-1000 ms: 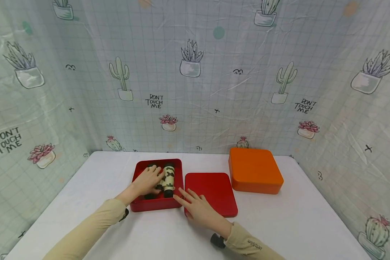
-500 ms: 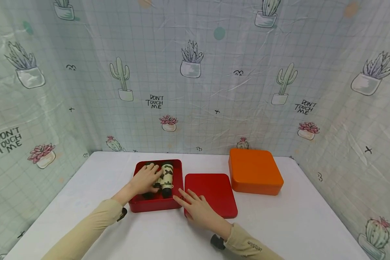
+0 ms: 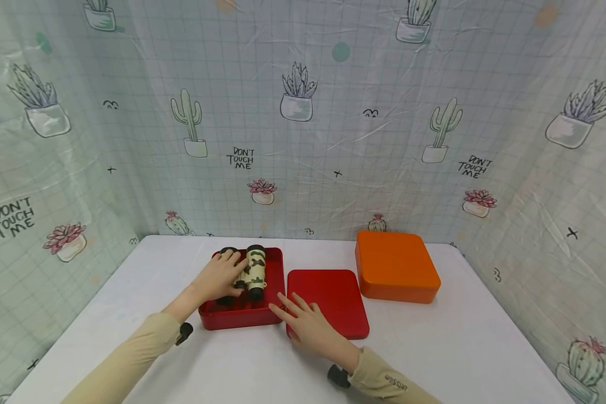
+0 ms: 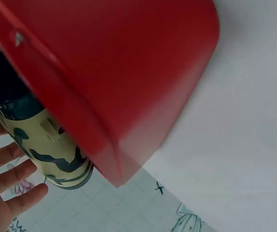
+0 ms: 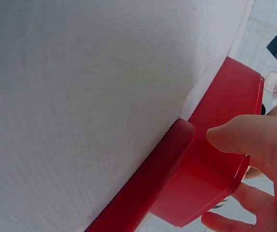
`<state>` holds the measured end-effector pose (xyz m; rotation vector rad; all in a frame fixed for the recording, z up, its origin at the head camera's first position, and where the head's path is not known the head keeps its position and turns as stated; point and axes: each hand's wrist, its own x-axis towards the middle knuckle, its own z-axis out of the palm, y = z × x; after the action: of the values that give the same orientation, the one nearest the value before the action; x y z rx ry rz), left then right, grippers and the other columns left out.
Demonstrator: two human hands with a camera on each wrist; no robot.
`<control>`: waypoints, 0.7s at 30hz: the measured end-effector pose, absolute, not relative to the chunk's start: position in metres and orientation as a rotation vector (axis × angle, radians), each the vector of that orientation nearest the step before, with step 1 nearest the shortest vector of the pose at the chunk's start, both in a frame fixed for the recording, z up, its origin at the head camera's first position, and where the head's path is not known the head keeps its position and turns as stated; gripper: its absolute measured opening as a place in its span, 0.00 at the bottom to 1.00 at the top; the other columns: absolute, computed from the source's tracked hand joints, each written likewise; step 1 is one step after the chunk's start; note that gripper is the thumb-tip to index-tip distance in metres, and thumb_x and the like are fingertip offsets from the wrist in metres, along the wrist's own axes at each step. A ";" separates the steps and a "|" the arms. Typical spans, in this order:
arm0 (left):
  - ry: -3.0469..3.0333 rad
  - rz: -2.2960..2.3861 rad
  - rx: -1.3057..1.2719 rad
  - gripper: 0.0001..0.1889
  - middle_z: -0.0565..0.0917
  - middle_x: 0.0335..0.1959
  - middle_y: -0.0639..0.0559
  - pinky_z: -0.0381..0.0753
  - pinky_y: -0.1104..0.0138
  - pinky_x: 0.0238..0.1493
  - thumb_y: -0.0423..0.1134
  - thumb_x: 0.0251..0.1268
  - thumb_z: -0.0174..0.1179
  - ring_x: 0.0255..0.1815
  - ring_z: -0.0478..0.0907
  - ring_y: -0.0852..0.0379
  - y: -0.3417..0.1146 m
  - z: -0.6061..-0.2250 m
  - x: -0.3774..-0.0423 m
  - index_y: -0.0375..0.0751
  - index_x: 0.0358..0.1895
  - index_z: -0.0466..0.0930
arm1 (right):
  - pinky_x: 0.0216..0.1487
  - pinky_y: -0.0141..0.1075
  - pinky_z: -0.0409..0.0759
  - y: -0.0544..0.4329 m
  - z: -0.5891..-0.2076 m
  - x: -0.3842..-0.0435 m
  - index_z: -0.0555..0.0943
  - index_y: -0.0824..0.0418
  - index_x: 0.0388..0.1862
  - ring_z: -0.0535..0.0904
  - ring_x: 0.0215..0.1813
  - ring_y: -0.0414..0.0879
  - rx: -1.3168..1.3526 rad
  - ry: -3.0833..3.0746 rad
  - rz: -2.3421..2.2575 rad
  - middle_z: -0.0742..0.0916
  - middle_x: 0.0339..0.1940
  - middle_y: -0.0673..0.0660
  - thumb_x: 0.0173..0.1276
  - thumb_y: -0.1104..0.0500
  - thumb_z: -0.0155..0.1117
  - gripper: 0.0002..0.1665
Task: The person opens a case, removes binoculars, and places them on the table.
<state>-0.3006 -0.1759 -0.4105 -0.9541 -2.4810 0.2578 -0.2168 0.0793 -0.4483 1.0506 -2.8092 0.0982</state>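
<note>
Binoculars [image 3: 256,273] with cream and dark green camouflage and black ends are in the grasp of the left hand [image 3: 220,276], whose fingers lie spread across one barrel while the other shows just right of the fingertips. Below those fingers is a red box [image 3: 242,320]; the left wrist view shows a barrel raised partly above its rim, close beside the fingers. To the right, the right hand [image 3: 309,330] holds nothing, its fingers spread and fairly straight, with the fingertips at the box's near right corner; whether they press on the rim I cannot tell. Under and beyond these fingers, a flat red lid [image 3: 330,297] lies on the white table [image 3: 232,370]. Farther from them, to the right, stands an orange box [image 3: 398,264]. Past all the fingertips hangs a checked cloth [image 3: 358,191] printed with potted cacti.
</note>
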 end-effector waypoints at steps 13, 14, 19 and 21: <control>-2.566 0.192 -0.868 0.38 0.73 0.41 0.42 0.74 0.55 0.39 0.58 0.39 0.66 0.44 0.68 0.47 -0.194 -0.396 -0.282 0.37 0.53 0.73 | 0.56 0.56 0.70 0.080 -0.451 -0.216 0.54 0.41 0.69 0.58 0.69 0.53 1.065 -2.796 0.091 0.60 0.71 0.50 0.56 0.48 0.63 0.44; -2.568 0.186 -0.864 0.37 0.73 0.41 0.42 0.74 0.55 0.39 0.58 0.39 0.66 0.44 0.68 0.47 -0.196 -0.395 -0.281 0.37 0.53 0.73 | 0.56 0.56 0.69 0.080 -0.451 -0.216 0.54 0.41 0.69 0.58 0.69 0.53 1.066 -2.793 0.091 0.60 0.71 0.50 0.56 0.48 0.62 0.43; -2.583 0.178 -0.846 0.37 0.73 0.41 0.43 0.73 0.56 0.39 0.58 0.40 0.65 0.45 0.67 0.47 -0.205 -0.392 -0.273 0.37 0.54 0.73 | 0.57 0.57 0.68 0.080 -0.451 -0.217 0.54 0.41 0.69 0.58 0.70 0.53 1.071 -2.791 0.113 0.60 0.71 0.50 0.57 0.46 0.61 0.42; -2.584 0.181 -0.836 0.37 0.73 0.41 0.43 0.73 0.56 0.39 0.58 0.40 0.65 0.45 0.67 0.47 -0.208 -0.391 -0.270 0.37 0.54 0.73 | 0.57 0.58 0.68 0.080 -0.451 -0.217 0.54 0.41 0.69 0.57 0.70 0.53 1.070 -2.797 0.121 0.60 0.71 0.51 0.57 0.45 0.61 0.42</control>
<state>-0.2697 -0.2084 -0.3907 -0.8362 -2.5844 0.1808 -0.2171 0.0797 -0.4513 1.0699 -2.7965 0.1214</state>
